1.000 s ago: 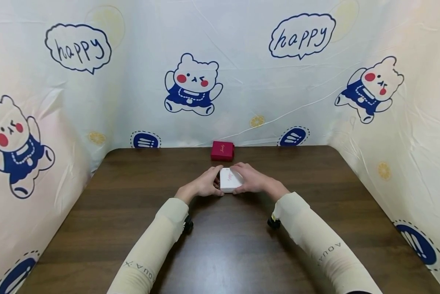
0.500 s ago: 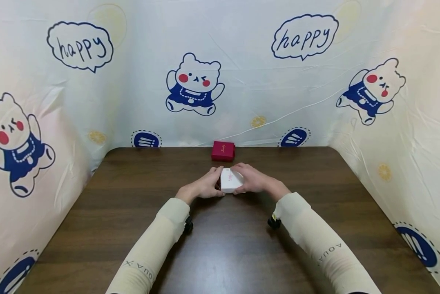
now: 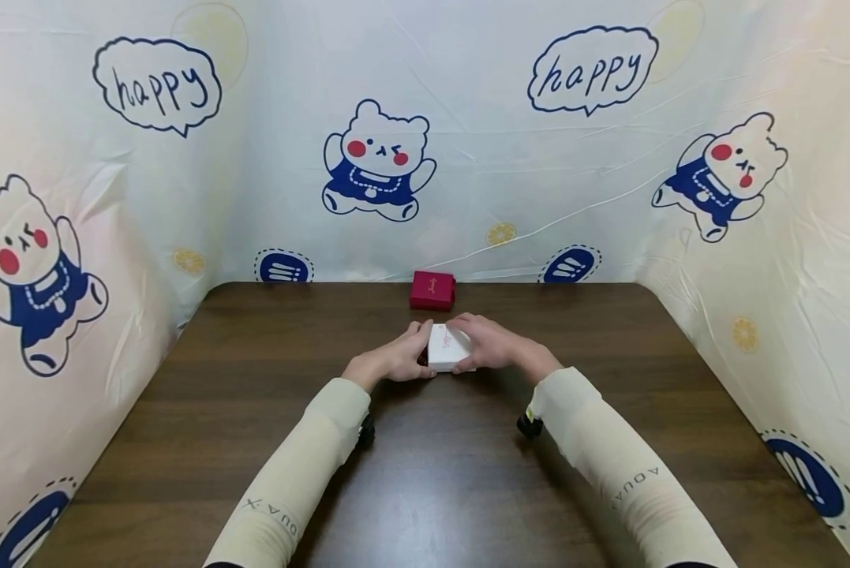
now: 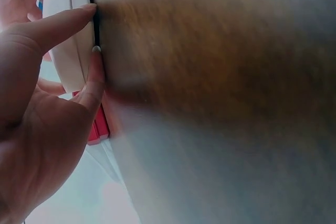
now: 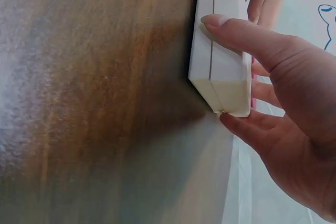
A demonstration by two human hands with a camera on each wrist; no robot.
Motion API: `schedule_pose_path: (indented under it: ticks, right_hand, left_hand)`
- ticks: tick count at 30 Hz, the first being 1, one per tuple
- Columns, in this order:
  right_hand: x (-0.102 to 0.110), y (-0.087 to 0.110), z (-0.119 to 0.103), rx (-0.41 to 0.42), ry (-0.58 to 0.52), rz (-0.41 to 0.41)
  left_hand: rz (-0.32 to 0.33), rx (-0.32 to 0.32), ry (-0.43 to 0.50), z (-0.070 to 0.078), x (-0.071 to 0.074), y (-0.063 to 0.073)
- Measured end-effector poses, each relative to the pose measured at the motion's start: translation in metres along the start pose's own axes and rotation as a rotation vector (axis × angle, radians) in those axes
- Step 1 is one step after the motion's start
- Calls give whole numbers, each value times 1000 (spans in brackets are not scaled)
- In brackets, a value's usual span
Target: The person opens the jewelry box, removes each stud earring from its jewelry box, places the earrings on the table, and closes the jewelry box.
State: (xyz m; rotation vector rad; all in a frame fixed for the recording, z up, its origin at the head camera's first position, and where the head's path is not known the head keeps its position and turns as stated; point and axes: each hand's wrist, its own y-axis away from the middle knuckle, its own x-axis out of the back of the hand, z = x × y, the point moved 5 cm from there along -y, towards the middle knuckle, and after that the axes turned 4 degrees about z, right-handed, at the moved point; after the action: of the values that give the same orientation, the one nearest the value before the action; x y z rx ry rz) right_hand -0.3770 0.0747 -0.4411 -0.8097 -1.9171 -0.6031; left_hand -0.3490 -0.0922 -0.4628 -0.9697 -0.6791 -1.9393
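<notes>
A small white box (image 3: pixel 447 348) with pinkish lettering on its top lies on the dark wooden table. My left hand (image 3: pixel 403 356) holds it from the left, and in the left wrist view the thumb (image 4: pixel 68 24) presses its near side while another finger reaches low at the edge. On the other side my right hand (image 3: pixel 492 345) grips the box, thumb on the near face and fingers round the far side. Seen from the right wrist, a thin seam runs along the side of the white box (image 5: pixel 226 56), between lid and base. The lid sits on the base. What is inside is hidden.
Behind the white box, close to the table's (image 3: pixel 425 457) back edge, a red box (image 3: pixel 432 290) with gold lettering lies flat. A printed cloth (image 3: pixel 467 95) with bears and "happy" bubbles hangs round the back and both sides.
</notes>
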Motion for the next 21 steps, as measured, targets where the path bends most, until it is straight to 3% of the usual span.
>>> schedule_pose_path:
  ticks: [21]
  right_hand:
    - [8,1,0,-12,-16,-41]
  left_hand:
    - [-14,6,11,2,-1,-1]
